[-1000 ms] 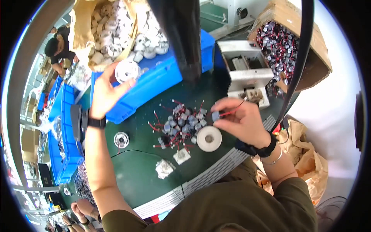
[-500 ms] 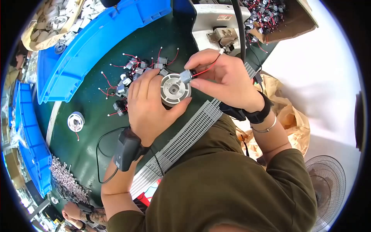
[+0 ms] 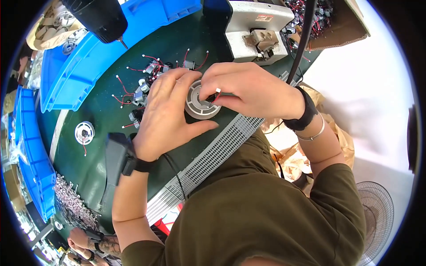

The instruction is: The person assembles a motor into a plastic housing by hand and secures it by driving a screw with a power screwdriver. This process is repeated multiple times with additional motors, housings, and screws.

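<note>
A white round plastic housing (image 3: 202, 112) with a slotted rim lies on the green work surface in front of me. My left hand (image 3: 166, 113) is curved around its left side, fingers along the far edge and thumb along the near edge. Over the housing's middle, my right hand (image 3: 248, 91) pinches a small motor, now almost wholly hidden by the fingers. Its red wire and white connector (image 3: 218, 90) stick out below the fingertips. How deep the motor sits in the housing cannot be made out. Several loose grey motors (image 3: 141, 95) with red wires lie beyond my left hand.
A black power screwdriver (image 3: 104, 22) hangs over the blue bin (image 3: 82, 71). Another housing (image 3: 84, 133) sits at left, above a heap of screws (image 3: 73, 197). A white machine (image 3: 259, 33) and a box of motors (image 3: 339, 26) stand far right. Another person's hands (image 3: 80, 239) show lower left.
My right hand has brought the motor down and left into the housing's middle. The left hand's fingers and thumb have spread wider around it. The screwdriver has come further into view.
</note>
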`<state>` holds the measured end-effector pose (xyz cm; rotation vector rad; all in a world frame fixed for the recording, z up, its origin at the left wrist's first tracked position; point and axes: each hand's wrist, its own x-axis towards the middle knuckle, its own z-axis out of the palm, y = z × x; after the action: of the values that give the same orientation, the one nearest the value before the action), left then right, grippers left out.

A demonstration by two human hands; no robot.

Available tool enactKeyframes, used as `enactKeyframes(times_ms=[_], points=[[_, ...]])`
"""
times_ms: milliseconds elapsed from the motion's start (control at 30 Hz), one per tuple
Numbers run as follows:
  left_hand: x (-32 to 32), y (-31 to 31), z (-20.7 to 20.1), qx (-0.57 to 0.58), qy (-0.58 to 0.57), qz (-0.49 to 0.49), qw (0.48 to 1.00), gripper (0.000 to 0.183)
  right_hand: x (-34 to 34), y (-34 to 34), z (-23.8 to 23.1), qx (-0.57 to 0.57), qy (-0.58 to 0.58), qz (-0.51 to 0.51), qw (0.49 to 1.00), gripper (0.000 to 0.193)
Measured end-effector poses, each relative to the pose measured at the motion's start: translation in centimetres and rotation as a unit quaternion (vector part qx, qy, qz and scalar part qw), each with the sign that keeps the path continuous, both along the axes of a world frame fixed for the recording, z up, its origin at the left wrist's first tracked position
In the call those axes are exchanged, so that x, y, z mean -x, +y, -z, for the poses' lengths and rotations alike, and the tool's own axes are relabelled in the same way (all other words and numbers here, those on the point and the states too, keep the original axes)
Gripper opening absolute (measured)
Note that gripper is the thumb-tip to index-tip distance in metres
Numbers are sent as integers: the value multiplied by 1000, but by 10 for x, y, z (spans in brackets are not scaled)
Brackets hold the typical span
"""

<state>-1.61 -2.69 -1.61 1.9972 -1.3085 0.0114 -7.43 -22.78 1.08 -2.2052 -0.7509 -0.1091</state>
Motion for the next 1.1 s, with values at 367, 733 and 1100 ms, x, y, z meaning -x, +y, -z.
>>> enactKeyframes(times_ms=[367,733,1100], points=[[-4,1,8,46,58,17,997,62,-3,-5,6,176,-175,-67,966,26],[-16,4,2,41,-17,29,999,70,-20,-3,-33,224,-61,-138,963,30],[22,-1,14,89,-107,8,990,35,-140,55,-121,-417,-164,-18,894,46]])
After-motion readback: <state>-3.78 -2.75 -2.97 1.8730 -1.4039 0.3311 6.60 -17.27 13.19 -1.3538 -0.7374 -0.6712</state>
